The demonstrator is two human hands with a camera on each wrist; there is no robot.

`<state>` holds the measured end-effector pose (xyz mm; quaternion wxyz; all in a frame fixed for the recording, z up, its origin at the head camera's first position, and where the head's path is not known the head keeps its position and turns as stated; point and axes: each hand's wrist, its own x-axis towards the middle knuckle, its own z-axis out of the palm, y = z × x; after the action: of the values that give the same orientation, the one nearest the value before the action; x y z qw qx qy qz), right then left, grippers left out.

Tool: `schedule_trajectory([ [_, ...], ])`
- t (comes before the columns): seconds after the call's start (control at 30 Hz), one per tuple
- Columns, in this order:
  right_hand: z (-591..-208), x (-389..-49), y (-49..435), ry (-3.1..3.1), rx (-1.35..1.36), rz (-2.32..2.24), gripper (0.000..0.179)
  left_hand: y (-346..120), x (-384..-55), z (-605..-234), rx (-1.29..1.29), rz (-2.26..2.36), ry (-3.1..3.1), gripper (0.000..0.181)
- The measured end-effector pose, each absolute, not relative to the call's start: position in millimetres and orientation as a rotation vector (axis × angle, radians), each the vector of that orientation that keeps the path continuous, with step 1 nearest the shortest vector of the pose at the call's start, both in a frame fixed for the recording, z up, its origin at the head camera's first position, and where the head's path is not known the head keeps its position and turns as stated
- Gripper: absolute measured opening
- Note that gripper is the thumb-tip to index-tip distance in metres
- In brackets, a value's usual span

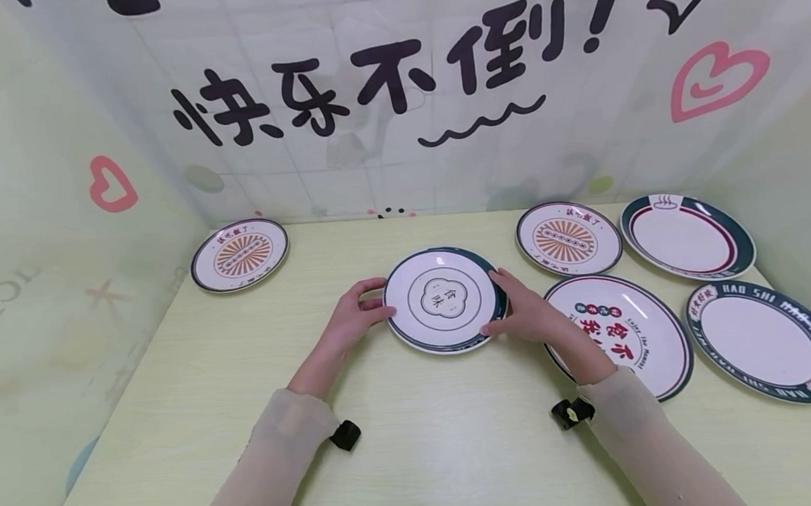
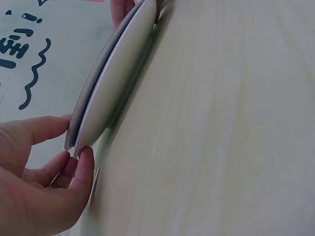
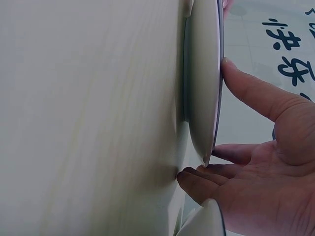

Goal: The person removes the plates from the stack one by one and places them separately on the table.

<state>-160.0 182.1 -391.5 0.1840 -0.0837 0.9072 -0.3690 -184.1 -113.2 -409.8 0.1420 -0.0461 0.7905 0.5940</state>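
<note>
Near the middle of the table sits a round white plate (image 1: pixel 412 321) with a dark green rim and a small emblem at its centre. In the left wrist view, two rims lie close together, so a second plate (image 2: pixel 115 73) appears stacked under it. My left hand (image 1: pixel 352 317) pinches the left edge, its thumb and fingers at the rims. At the right edge, my right hand (image 1: pixel 527 313) holds the rim between thumb and fingers. Its fingertips reach low beside the edge in the right wrist view. Whether the stack touches the table is unclear.
A small orange-patterned plate (image 1: pixel 240 255) lies at back left, and a matching plate (image 1: pixel 570 238) at back right. A green-rimmed plate (image 1: pixel 687 237), an oval lettered plate (image 1: pixel 761 341) and a red-lettered plate (image 1: pixel 651 347), partly under my right forearm, lie right. A printed cloth wall (image 1: pixel 346 172) closes the back.
</note>
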Motion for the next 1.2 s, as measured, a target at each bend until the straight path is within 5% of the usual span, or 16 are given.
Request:
schedule_trajectory([
  [0.53,-390,-158,180,2.56,-0.204,-1.102,0.1,-111,-186,-413,-0.143,1.704,2.302,0.057],
  [1.2,-396,-153,179,2.548,-0.056,-1.371,0.062,-113,-188,-406,-0.122,1.704,2.281,0.057],
])
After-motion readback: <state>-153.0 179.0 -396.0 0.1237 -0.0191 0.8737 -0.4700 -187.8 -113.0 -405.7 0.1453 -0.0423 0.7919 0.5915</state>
